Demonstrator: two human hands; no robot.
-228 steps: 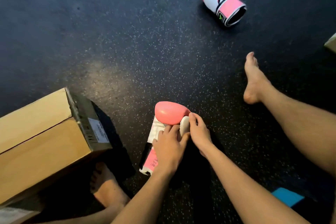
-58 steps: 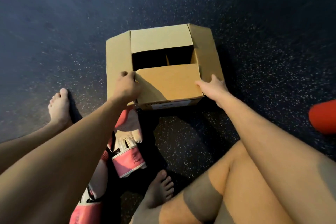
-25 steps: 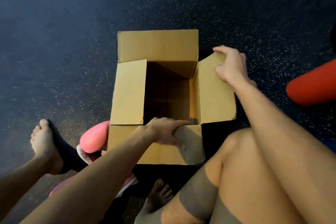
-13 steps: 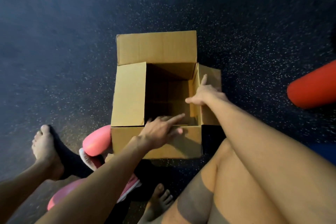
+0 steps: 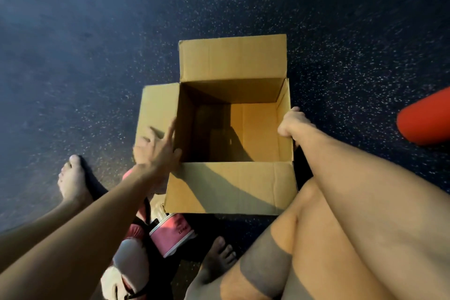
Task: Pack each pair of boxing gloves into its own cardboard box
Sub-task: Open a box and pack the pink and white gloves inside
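Head: open left hand [image 5: 155, 151] at cardboard box [image 5: 231, 187]

On floor [image 5: 97, 56], box [image 5: 231, 187] sitting at centre, flaps spreading outward. At box's 9 o'clock, left hand [image 5: 155, 151] lying over side flap; at 3 o'clock, right hand [image 5: 292, 124] gripping rim. At 7 o'clock, gloves [image 5: 173, 234] lying just beside box. At 3 o'clock, well apart, roller [image 5: 426, 119] lying.

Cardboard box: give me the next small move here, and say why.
Probably take the left hand off the left flap and bring it down to the nearest pink glove by the box's near left corner. The cardboard box stands with its flaps spread and nothing visible inside. The right hand grips its right edge. That glove and the second glove lie outside it.
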